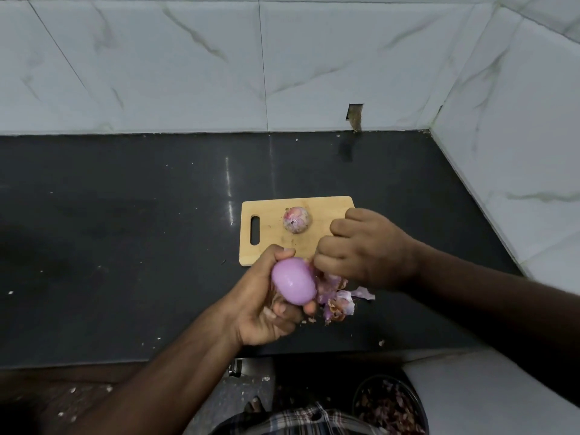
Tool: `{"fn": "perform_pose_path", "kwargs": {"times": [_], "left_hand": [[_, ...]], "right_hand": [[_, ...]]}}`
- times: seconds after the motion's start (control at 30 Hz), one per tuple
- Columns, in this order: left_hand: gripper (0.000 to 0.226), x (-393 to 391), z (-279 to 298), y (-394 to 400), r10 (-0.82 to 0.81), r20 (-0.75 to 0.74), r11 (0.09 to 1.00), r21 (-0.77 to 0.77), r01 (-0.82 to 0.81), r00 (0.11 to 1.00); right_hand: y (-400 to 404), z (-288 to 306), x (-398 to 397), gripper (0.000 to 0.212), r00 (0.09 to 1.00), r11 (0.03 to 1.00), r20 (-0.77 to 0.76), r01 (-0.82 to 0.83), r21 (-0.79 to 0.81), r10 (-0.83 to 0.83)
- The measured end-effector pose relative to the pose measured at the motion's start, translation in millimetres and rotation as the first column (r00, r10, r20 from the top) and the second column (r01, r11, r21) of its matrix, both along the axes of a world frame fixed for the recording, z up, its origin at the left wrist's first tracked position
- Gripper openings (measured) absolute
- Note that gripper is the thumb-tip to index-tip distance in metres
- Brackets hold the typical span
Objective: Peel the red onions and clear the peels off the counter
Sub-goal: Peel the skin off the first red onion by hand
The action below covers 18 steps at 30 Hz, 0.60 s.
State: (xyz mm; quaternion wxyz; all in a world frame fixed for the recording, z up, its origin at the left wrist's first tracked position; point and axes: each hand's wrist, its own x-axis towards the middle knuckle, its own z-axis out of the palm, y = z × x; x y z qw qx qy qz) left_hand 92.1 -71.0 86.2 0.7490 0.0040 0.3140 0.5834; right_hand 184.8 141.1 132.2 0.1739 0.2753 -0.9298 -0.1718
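My left hand (266, 304) grips a smooth, peeled purple onion (293, 284) just above the counter's front part. My right hand (364, 246) hovers right of it with fingers curled, pinching loose skin at the onion's side. A pile of purple and brown peels (340, 301) lies on the black counter (125, 230) under my right hand. A second onion (296, 219), still in its papery skin, sits on the wooden cutting board (270, 243).
White marble-patterned tile walls (188, 64) bound the counter at the back and right. Small peel scraps (381, 342) dot the counter's front edge. Below the edge, on the floor at lower right, stands a dark round bin (389, 406) holding peels.
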Motion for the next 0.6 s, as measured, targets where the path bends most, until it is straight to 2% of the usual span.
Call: {"fn": "perform_pose_path", "kwargs": {"times": [0.03,0.07,0.13,0.17,0.23,0.3,0.4,0.5,0.6], "left_hand": [[0.054,1.7,-2.7,-6.6,-0.010,0.090,0.996,0.093,0.001,0.996],[0.055,3.3,-5.3,-14.4,-0.024,0.148,0.985,0.174,-0.003,0.989],[0.053,3.9,-10.4,-28.1,0.027,0.147,0.969,0.241,-0.063,0.989],[0.053,5.0,-11.6,-31.2,0.098,0.113,0.969,0.214,-0.121,0.989],[0.057,6.3,-13.9,-28.9,0.251,-0.012,0.964,0.089,-0.249,0.968],[0.063,5.3,-12.5,-19.9,0.328,-0.098,0.944,0.011,-0.329,0.939],[0.063,4.2,-6.7,-12.6,0.366,-0.091,0.930,0.011,-0.367,0.926],[0.059,2.5,-4.1,-12.3,0.386,-0.095,0.922,0.007,-0.388,0.917],[0.066,1.3,-1.9,-12.5,0.406,-0.100,0.913,0.002,-0.408,0.908]], "right_hand": [[14.3,-0.5,0.8,0.013,0.995,0.992,-0.011,0.100,-0.080,-0.101],[32.3,2.3,4.4,0.016,0.966,0.944,0.002,0.253,-0.210,-0.259],[62.5,14.6,13.9,0.016,0.819,0.709,0.128,0.552,-0.438,-0.559],[68.8,15.7,18.2,0.014,0.776,0.620,0.247,0.618,-0.482,-0.581],[56.7,10.5,21.3,0.012,0.785,0.592,0.416,0.620,-0.516,-0.459],[28.8,-3.3,19.1,0.017,0.777,0.577,0.534,0.615,-0.537,-0.332],[9.6,-27.5,19.0,0.024,0.727,0.474,0.611,0.677,-0.563,-0.313],[1.5,-36.9,24.4,0.018,0.676,0.348,0.665,0.735,-0.582,-0.317],[-4.3,-37.9,23.6,0.031,0.692,0.437,0.649,0.714,-0.547,-0.316]]}}
